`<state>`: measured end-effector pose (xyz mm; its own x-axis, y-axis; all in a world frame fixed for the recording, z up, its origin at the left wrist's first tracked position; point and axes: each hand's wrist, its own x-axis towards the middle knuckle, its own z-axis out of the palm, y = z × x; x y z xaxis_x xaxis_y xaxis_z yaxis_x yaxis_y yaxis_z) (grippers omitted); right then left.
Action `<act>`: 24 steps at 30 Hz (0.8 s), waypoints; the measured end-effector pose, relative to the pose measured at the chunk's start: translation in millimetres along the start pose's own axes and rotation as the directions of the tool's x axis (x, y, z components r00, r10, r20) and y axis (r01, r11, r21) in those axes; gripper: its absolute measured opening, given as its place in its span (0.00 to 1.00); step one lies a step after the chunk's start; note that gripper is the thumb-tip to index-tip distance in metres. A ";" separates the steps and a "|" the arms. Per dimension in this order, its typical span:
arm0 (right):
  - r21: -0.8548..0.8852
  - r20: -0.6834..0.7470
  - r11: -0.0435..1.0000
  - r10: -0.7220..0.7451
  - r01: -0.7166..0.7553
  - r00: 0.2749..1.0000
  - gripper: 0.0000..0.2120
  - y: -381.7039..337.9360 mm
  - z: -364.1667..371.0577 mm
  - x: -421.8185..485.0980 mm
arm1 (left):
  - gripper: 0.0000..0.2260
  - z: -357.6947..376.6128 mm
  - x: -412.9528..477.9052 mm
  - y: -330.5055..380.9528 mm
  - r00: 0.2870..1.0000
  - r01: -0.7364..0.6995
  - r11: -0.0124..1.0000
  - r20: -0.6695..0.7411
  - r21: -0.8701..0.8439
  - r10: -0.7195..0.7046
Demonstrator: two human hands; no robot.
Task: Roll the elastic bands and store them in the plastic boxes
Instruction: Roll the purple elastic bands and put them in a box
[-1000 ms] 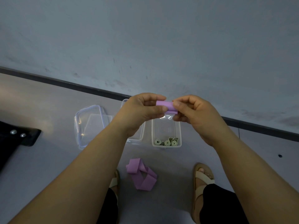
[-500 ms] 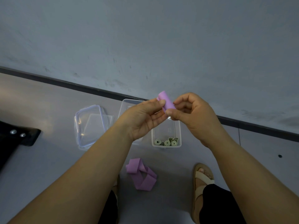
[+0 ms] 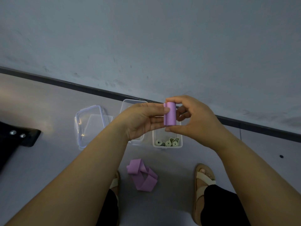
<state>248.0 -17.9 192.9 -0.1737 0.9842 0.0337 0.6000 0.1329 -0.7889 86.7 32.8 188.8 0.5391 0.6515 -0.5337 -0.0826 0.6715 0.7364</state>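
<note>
- A black object (image 3: 17, 137) with two shiny studs lies on the floor at the far left edge.
- Clear lids (image 3: 88, 126) lie stacked on the floor, just left of the boxes.
- A clear plastic box (image 3: 130, 103) stands by the wall, largely hidden behind the left hand.
- The left hand (image 3: 140, 122) reaches rightward and pinches the purple roll's left edge, thumb in front, fingers behind.
- A loose purple band (image 3: 142, 176) lies crumpled on the floor between the person's feet, nearer than the boxes.
- The purple roll (image 3: 170, 115) is upright in the air between both hands, above the second box.
- The second box (image 3: 167, 146) stands just right of the first and holds several green rolls (image 3: 167, 142) on end.
- The right hand (image 3: 197, 119) grips the purple roll endwise, index finger on top, thumb underneath.
- A beige sandal (image 3: 204, 178) shows at lower right.
</note>
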 end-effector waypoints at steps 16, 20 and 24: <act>-0.022 -0.025 1.000 0.018 -0.019 1.000 0.31 1.9 1.9 -0.8 | 0.09 1.1 -2.4 2.2 0.995 -0.011 0.999 -0.099 0.051 0.016; -0.076 -0.036 0.997 0.004 -0.007 0.999 0.27 2.3 3.1 -0.4 | 0.10 1.8 -2.0 1.1 0.993 -0.020 0.997 -0.111 0.069 0.028; -0.121 -0.077 0.992 -0.038 0.028 0.996 0.24 7.4 4.1 0.2 | 0.14 1.9 0.4 -0.9 0.993 -0.035 0.997 -0.112 0.073 0.043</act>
<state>249.1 -17.2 184.5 -0.1351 0.9846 0.1107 0.6849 0.1735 -0.7077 88.6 31.9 188.7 0.4381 0.7151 -0.5447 -0.0403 0.6209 0.7829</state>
